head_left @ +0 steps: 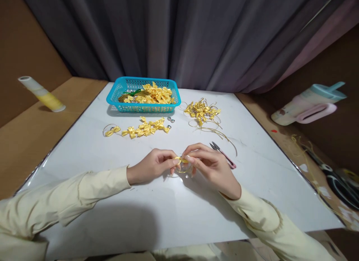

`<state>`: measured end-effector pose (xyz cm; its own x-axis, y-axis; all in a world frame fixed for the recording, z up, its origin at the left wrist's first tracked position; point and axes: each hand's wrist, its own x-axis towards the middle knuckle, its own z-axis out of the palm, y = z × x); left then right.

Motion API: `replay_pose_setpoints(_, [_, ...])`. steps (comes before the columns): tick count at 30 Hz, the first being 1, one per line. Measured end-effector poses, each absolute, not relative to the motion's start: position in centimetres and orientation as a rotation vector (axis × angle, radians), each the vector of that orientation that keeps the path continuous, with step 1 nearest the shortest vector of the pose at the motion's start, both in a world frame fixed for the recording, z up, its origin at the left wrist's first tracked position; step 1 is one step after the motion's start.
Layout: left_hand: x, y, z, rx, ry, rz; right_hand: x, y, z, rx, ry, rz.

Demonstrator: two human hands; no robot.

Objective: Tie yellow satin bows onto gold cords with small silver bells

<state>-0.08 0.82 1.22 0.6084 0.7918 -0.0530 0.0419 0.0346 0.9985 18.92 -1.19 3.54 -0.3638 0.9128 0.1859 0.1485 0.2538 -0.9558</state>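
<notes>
My left hand (153, 165) and my right hand (209, 163) meet at the middle of the white board (157, 212). Both pinch one small yellow ribbon bow (181, 160) between their fingertips, just above the board. A thin loop of gold cord hangs under the bow, partly hidden by my fingers. Small pink-handled snips (224, 155) lie just right of my right hand.
A blue basket (143, 94) of yellow bows stands at the back. A row of loose bows (144, 128) lies in front of it, and a heap of bows with gold cord (202, 111) lies to its right. A roll (42, 94) rests far left, a pink jug (307, 103) far right.
</notes>
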Motion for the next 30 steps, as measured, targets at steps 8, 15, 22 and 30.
replay_pose_setpoints(8, [0.07, 0.91, 1.15, 1.356, 0.739, 0.666, 18.75, -1.32, 3.70, -1.003, -1.731, 1.087])
replay_pose_setpoints(15, [-0.04, 0.95, 1.18, 1.350, 0.716, 0.651, 18.74, -1.32, 3.48, -1.004, -1.758, 1.039])
replay_pose_setpoints(22, [0.00, 0.93, 1.24, 1.334, 0.730, 0.633, 18.80, -1.36, 3.42, -0.991, -1.804, 0.974])
replay_pose_setpoints(30, [-0.11, 0.95, 1.47, 1.332, 0.701, 0.636, 18.82, -1.34, 3.52, -0.961, -1.850, 0.903])
